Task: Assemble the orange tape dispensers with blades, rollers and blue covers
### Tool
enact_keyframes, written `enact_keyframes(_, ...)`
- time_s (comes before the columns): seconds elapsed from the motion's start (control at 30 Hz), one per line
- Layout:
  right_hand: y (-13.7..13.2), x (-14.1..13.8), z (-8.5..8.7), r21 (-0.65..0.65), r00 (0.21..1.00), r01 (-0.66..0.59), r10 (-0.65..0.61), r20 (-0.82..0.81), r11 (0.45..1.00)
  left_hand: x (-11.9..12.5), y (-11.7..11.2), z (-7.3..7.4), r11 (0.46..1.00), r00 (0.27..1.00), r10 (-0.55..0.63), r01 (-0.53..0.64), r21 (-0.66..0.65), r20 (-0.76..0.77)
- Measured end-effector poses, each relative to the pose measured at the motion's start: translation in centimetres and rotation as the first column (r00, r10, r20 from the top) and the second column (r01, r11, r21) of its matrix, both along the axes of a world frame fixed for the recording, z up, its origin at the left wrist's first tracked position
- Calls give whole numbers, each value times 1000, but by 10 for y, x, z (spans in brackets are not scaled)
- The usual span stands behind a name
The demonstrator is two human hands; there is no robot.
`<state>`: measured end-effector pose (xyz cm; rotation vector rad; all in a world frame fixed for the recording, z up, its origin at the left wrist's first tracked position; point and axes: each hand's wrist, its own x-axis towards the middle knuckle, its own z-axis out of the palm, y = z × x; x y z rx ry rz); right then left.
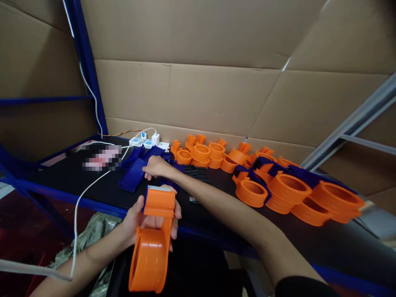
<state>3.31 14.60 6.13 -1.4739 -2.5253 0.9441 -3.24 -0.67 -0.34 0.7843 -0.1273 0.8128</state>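
Observation:
An orange tape dispenser with a toothed metal blade along its top rests in my left hand, whose fingers wrap behind it and whose thumb lies on its left side. A strip of dark blue shows along that side. My right hand reaches across to a pile of flat dark blue plastic pieces on the black table. Its fingers are curled at the right edge of the front piece, touching it; the fingertips are partly hidden, so I cannot tell how firmly they grip.
Orange tape dispensers stand in a row along the cardboard wall. Several more with dark blue parts are stacked at the right. Black-handled items lie behind my right forearm. White power strips and a white cable are at the left.

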Motion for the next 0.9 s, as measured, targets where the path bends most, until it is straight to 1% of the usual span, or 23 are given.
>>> enact_keyframes(0.13,2,1,-2,-25,1000,-9,9,-4,1000,1,2,-1,1000,1000,10,-10,14,6)
enact_keyframes(0.3,-1,-2,-2,-2,999,3,-3,-34,1000,3,2,-2,1000,1000,15,-15,12,-7)
enact_keyframes(0.4,-3,-3,0,46,997,27,-24,-71,999,4,1,-1,1000,1000,17,-17,10,-24)
enact_keyframes(0.5,-5,-4,3,120,990,68,-52,-130,990,3,1,0,1000,998,27,-27,3,-51)
enact_keyframes(0.57,-6,-4,6,173,982,100,-69,-177,980,3,1,0,999,998,36,-36,9,-42)
enact_keyframes(0.67,-10,3,18,264,963,152,-82,-258,952,2,1,1,998,998,57,-57,17,-8)
enact_keyframes(0.73,-13,13,30,336,945,189,-78,-317,923,2,0,1,995,995,98,-98,-2,3)
enact_keyframes(0.9,-29,56,68,495,896,280,-39,-442,822,5,-6,5,970,974,225,-227,-88,-31)
